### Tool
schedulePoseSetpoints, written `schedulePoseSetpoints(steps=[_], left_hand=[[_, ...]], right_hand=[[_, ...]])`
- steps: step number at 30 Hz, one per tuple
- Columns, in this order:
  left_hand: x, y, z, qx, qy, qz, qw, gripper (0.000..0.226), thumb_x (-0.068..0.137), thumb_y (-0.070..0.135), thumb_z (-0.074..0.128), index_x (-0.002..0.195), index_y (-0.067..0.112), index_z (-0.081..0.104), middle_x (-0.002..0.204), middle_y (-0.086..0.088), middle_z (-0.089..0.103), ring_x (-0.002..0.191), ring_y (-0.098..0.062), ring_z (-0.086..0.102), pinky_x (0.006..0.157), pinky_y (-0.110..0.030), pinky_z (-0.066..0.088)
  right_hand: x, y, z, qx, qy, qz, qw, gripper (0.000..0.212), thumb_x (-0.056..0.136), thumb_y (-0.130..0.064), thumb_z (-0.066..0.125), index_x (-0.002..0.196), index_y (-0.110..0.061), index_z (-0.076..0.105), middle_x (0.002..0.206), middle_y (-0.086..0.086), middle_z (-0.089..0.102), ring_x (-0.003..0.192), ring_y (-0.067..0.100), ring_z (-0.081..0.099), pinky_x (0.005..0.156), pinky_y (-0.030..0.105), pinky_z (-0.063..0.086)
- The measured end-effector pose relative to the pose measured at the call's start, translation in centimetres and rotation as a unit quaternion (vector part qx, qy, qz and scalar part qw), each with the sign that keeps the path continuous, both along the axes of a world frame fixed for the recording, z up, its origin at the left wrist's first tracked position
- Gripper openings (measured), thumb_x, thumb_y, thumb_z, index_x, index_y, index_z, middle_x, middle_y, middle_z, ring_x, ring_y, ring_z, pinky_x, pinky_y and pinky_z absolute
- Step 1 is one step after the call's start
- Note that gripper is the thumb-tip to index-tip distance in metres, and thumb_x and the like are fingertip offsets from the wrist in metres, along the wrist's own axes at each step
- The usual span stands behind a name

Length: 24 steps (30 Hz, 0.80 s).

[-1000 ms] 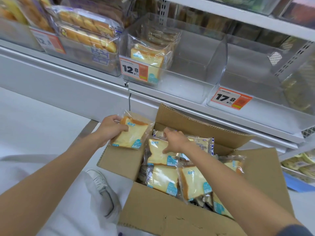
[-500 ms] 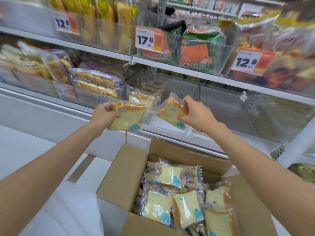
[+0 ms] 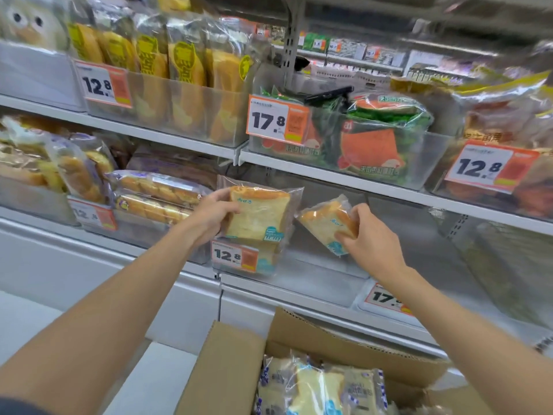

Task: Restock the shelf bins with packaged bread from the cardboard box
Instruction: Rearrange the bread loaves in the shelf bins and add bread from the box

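My left hand (image 3: 214, 211) grips a clear-wrapped slice of toast bread (image 3: 258, 214), held upright over the front of a clear shelf bin (image 3: 317, 280) with a 12.8 price tag (image 3: 234, 255). My right hand (image 3: 369, 238) holds a second, tilted bread pack (image 3: 324, 223) over the open middle of the same bin. One pack of the same bread stands in the bin behind the tag. The open cardboard box (image 3: 236, 372) sits at the bottom of the view with several bread packs (image 3: 317, 387) inside.
Neighbouring bins hold bread rolls (image 3: 155, 193) on the left and red-green packs (image 3: 371, 145) on the shelf above. A clear, mostly bare bin with a 17.8 tag (image 3: 386, 299) lies to the right. White shelf edge (image 3: 359, 181) runs just above my hands.
Both hands lifted bread packs out of the box up to the shelf and have now carried them over the 12.8 bin. The view tilted upward, so less of the box shows.
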<state>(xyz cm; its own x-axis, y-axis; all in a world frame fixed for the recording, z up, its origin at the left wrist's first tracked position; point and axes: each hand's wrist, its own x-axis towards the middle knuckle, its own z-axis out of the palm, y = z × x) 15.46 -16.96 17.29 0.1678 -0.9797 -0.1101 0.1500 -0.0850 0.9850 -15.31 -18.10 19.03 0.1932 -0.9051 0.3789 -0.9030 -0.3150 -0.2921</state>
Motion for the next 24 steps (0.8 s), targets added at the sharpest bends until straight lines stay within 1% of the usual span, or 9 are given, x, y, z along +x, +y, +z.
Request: schedulePoseSetpoints(steps=[2,8,10,14,16,18,19,21,24], left_hand=[[0.7,-0.6,-0.5,0.001,-0.006,-0.024,1.000,0.048,0.082,-0.007,0.062,0.126,0.012,0.057,0.115,-0.012,0.069,0.102,-0.028,0.068,0.075,-0.038,0.058],[0.6,-0.3,-1.1,-0.082,-0.239,-0.066,0.965,0.032,0.078,-0.005,0.074,0.106,0.009,0.067,0.095,-0.011,0.071,0.082,-0.021,0.066,0.070,-0.032,0.055],[0.0,-0.4,-1.3,-0.103,-0.243,-0.038,0.964,0.031,0.077,-0.006,0.074,0.105,0.006,0.067,0.096,-0.015,0.072,0.083,-0.016,0.066,0.074,-0.031,0.057],[0.1,-0.3,-1.7,-0.092,-0.303,-0.052,0.947,0.029,0.074,-0.006,0.078,0.100,0.001,0.067,0.085,-0.015,0.072,0.066,-0.004,0.065,0.063,-0.030,0.057],[0.6,0.1,-1.6,-0.056,-0.358,-0.067,0.930,0.042,0.072,-0.003,0.081,0.110,-0.005,0.063,0.089,-0.021,0.070,0.064,-0.008,0.064,0.069,-0.034,0.059],[0.7,0.6,-1.0,-0.042,-0.396,-0.052,0.916,0.075,0.069,-0.001,0.082,0.135,0.012,0.049,0.106,-0.015,0.065,0.072,-0.016,0.065,0.066,-0.032,0.057],[0.5,1.0,-0.5,-0.064,-0.407,-0.031,0.910,0.094,0.067,-0.001,0.081,0.146,0.023,0.036,0.124,-0.009,0.056,0.088,-0.022,0.065,0.071,-0.031,0.054],[-0.3,1.8,0.1,-0.168,-0.505,0.034,0.846,0.105,0.067,0.009,0.078,0.152,0.030,0.020,0.149,-0.005,0.036,0.129,-0.028,0.045,0.101,-0.038,0.044],[-3.2,2.5,-1.0,-0.278,-0.677,0.013,0.681,0.084,0.083,0.043,0.053,0.155,0.022,0.016,0.161,-0.001,0.018,0.149,-0.019,0.014,0.122,-0.047,0.012]], right_hand=[[0.2,-0.6,-1.0,0.006,0.028,-0.007,1.000,0.035,0.084,-0.038,0.068,0.095,-0.024,0.039,0.085,-0.005,0.061,0.075,0.023,0.061,0.068,0.041,0.052],[0.9,-1.5,-3.0,0.046,0.015,-0.052,0.997,0.036,0.085,-0.037,0.068,0.095,-0.020,0.038,0.088,-0.002,0.061,0.079,0.026,0.060,0.065,0.036,0.046],[1.2,-1.5,-3.5,0.051,0.014,-0.053,0.997,0.037,0.084,-0.038,0.069,0.098,-0.020,0.039,0.092,-0.002,0.062,0.081,0.026,0.061,0.066,0.036,0.045],[1.4,-1.4,-3.9,0.062,0.019,-0.051,0.997,0.038,0.084,-0.038,0.069,0.100,-0.020,0.040,0.096,0.000,0.064,0.083,0.025,0.063,0.070,0.038,0.050],[1.3,-1.4,-3.7,0.068,0.015,-0.052,0.996,0.040,0.084,-0.038,0.070,0.102,-0.019,0.040,0.099,0.001,0.064,0.085,0.025,0.063,0.070,0.038,0.051],[1.2,-1.5,-3.4,0.079,0.003,-0.050,0.996,0.042,0.084,-0.040,0.071,0.104,-0.020,0.040,0.102,0.000,0.064,0.087,0.024,0.064,0.072,0.039,0.053],[1.3,-1.5,-3.3,0.085,-0.004,-0.049,0.995,0.042,0.083,-0.040,0.071,0.105,-0.021,0.041,0.103,0.000,0.065,0.088,0.024,0.065,0.073,0.040,0.053],[1.3,-1.5,-3.2,0.091,-0.014,-0.047,0.995,0.043,0.083,-0.041,0.072,0.107,-0.021,0.042,0.105,-0.001,0.065,0.090,0.023,0.065,0.076,0.041,0.054],[1.3,-1.3,-3.2,0.091,-0.011,-0.043,0.995,0.043,0.084,-0.042,0.072,0.108,-0.022,0.042,0.105,-0.002,0.065,0.089,0.020,0.065,0.074,0.040,0.055]])
